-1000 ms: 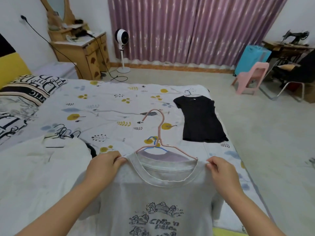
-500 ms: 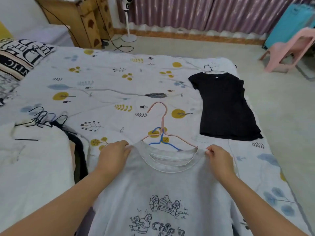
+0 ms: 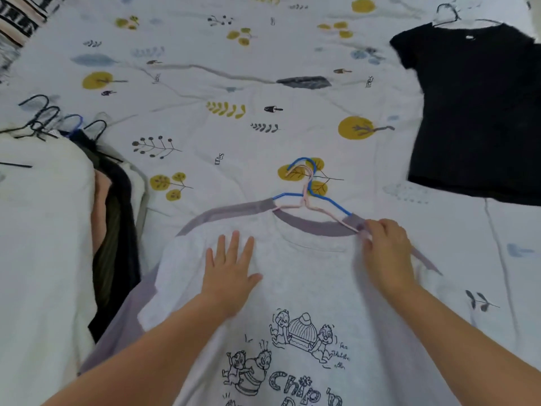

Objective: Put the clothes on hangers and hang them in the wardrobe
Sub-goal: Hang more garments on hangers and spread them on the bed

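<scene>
I am looking down at a bed covered by a white sheet printed with yellow leaves, grey branches and small dark sprigs. Near me lies a pale grey T-shirt with a cartoon chipmunk drawing, spread flat over a lilac garment whose edges show at its far and left sides. My left hand lies flat on the shirt's left shoulder, fingers straight and spread, holding nothing. My right hand pinches the shirt's right shoulder where the pink hanger meets the fabric. A blue hanger lies just under the pink one, their hooks overlapping on the sheet. Far right, a black top rests flat on its own wire hanger. On the left is a heap of white and dark clothes with several black hangers at its far end. A striped pillow sits in the far left corner.
</scene>
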